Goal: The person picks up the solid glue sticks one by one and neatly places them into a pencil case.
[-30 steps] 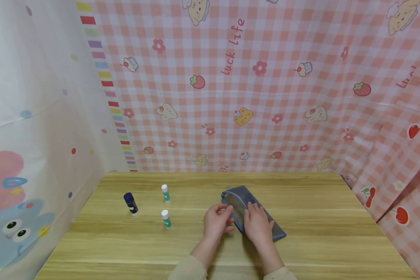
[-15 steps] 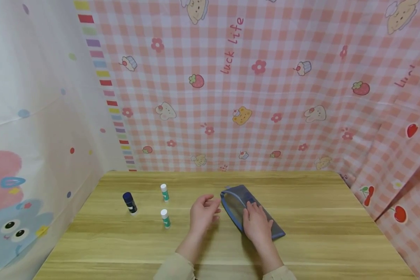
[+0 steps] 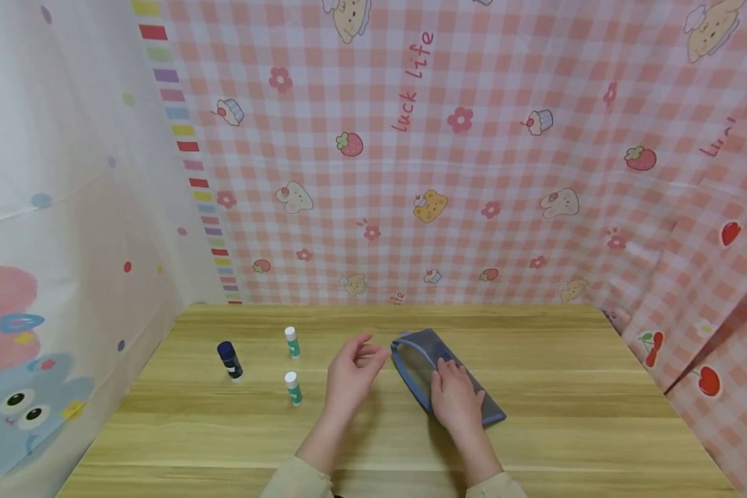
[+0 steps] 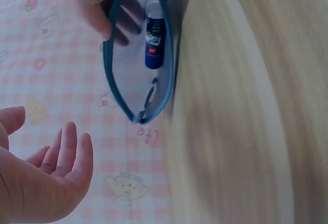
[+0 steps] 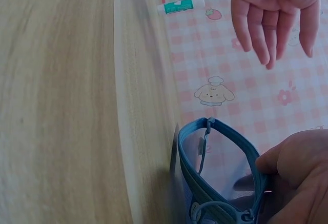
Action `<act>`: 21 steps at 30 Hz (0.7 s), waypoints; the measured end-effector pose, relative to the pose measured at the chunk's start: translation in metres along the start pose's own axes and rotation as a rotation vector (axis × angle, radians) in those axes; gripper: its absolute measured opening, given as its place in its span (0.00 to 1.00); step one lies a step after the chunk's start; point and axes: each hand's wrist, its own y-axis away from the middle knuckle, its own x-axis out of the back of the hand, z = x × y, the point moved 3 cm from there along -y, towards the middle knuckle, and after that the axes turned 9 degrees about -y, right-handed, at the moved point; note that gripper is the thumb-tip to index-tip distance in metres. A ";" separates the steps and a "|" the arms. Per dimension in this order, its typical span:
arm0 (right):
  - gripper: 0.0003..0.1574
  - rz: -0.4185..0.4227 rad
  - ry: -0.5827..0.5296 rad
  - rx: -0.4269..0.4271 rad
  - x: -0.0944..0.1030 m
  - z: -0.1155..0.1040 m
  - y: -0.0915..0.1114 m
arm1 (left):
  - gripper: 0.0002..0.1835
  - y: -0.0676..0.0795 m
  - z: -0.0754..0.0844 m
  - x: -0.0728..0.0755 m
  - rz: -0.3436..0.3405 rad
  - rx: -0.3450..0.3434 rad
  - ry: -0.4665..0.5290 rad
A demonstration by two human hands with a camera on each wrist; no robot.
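Note:
A translucent grey zip pouch (image 3: 432,344) with blue edging lies slanted on the table. Its mouth gapes toward the left. My right hand (image 3: 457,401) holds the pouch by its upper edge; in the left wrist view, its thumb is at the rim and fingers show through the wall. Inside the pouch, that view shows a dark blue glue stick (image 4: 154,39). My left hand (image 3: 351,373) is just left of the pouch, apart from it, fingers loosely bent and holding nothing. The right wrist view shows the zipper rim (image 5: 248,149) spread apart.
On the left of the wooden table (image 3: 180,429) stand a dark blue glue stick (image 3: 230,361) and two small white-and-green glue sticks, one farther back (image 3: 292,342) and one nearer (image 3: 293,389). A pink checked cloth (image 3: 380,173) hangs behind the table.
My left hand has let go of the pouch's near rim and moved left, away from it. The pouch mouth now gapes wider. My right hand has kept its place on the pouch.

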 end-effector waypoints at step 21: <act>0.27 0.010 -0.001 0.001 -0.002 0.001 0.001 | 0.26 0.007 0.002 0.051 0.192 -0.207 -0.102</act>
